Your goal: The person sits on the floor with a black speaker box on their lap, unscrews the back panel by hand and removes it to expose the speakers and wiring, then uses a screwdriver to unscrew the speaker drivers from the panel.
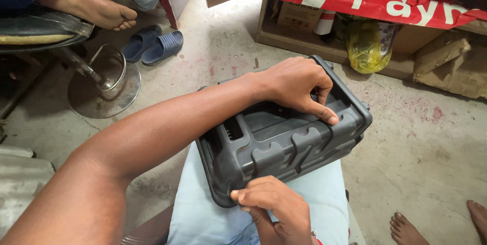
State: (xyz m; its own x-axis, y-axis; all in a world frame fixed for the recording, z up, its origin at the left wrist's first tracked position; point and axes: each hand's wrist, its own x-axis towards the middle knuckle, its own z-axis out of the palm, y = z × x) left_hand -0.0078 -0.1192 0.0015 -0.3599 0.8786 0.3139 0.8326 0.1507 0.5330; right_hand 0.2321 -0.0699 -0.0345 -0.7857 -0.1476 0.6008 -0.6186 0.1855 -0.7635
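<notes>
Left hand (294, 86) reaching across, thumb pressing and fingers curling onto dark grey plastic casing (276, 141), right hand (274, 204) pinching its near corner, casing lying tilted on lap

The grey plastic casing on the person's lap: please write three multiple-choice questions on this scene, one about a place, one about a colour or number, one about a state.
1. Where does the dark grey plastic casing rest?
A. On the concrete floor
B. On the person's lap
C. On the wooden shelf

2. What colour is the pair of slippers on the floor?
A. Blue
B. Red
C. Yellow

3. How do the hands meet the casing?
A. Both hover clear of it
B. Only one touches it
C. Both touch it

Answers:
1. B, since the casing lies on the light blue trousers over the person's thighs.
2. A, both slippers are blue, lying near the chair base.
3. C, the left hand grips the far upper edge and the right hand pinches the near lower corner.
</notes>
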